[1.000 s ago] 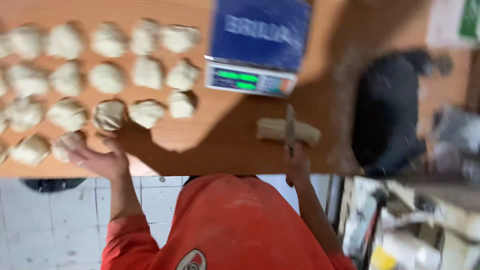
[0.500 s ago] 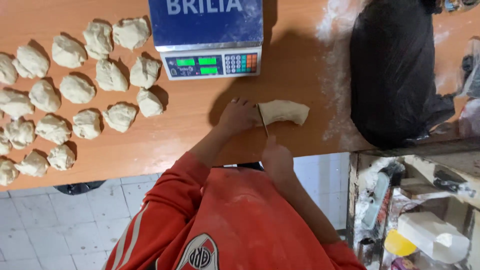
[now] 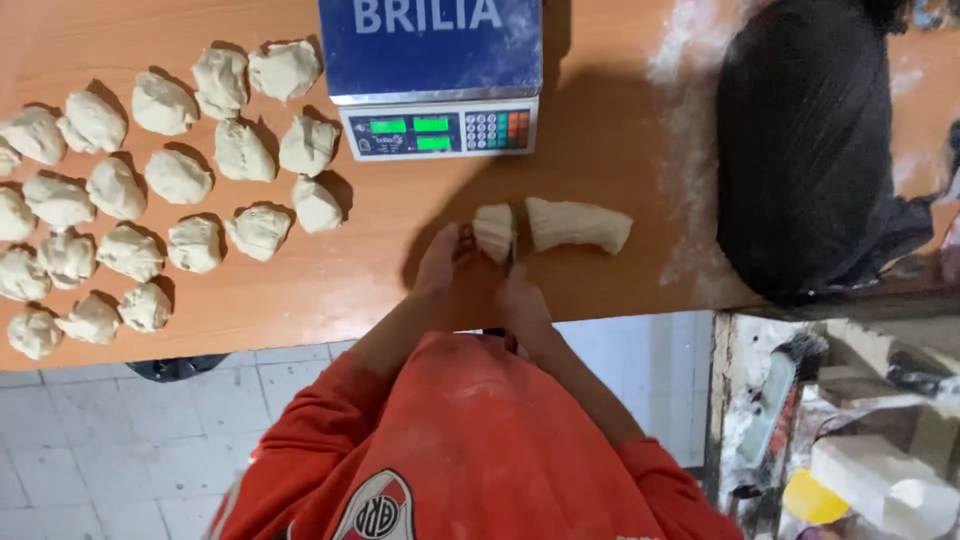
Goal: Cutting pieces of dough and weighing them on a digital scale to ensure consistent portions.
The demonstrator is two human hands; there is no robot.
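Head view, left grip (image 3: 447,262): my left hand rests on the tabletop (image 3: 600,150), fingers curled loosely against the small cut piece of dough (image 3: 494,230).
Head view, right grip (image 3: 520,295): my right hand is closed round a knife (image 3: 513,250), blade standing between the cut piece and the longer dough log (image 3: 578,224).
Surroundings: dough portions (image 3: 150,200) in rows at left; blue scale (image 3: 435,75) behind; black bag (image 3: 810,150) at right.

You have a small cut piece of dough (image 3: 493,231), pale and squarish, lying on the orange table near the front edge, just below the scale. Just right of it, narrowly apart, lies the longer dough log (image 3: 580,224), pale, tapering toward its right end.
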